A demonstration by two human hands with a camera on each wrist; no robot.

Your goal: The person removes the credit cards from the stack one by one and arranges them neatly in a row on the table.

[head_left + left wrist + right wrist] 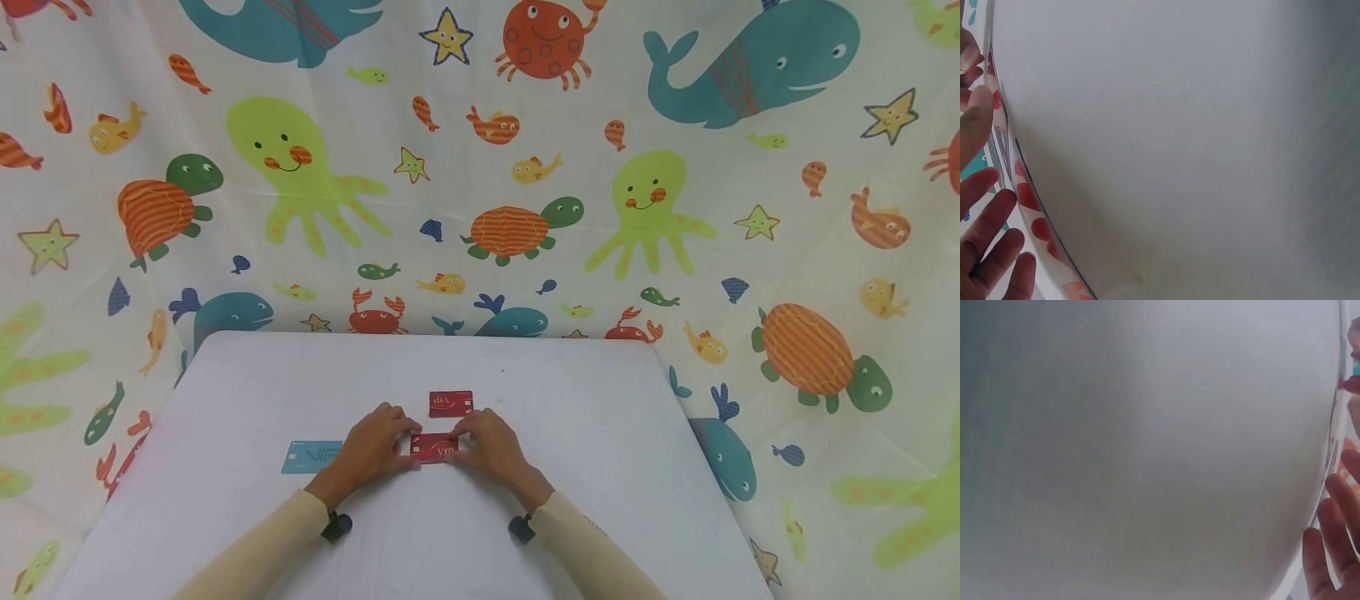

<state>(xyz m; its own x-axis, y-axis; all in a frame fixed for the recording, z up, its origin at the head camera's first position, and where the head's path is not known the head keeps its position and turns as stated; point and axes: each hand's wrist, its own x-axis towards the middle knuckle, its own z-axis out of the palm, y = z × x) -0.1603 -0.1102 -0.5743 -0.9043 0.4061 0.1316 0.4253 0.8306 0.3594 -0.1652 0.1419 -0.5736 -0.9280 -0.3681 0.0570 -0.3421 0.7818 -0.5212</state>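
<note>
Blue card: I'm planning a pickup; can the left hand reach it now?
Probably yes: the blue card lies beside the left hand, its left end uncovered, though that hand is busy at the nearer red card.

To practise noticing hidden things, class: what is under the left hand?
Beneath the left hand, a small red patch shows; its covered remainder cannot be identified. The blue card reaches the hand's outline; whether it continues underneath is hidden.

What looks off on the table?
The far red card: it's turned half around, so its VIP reads upside down, while the near red card and the blue card read upright. No visible spill or damage.
</note>
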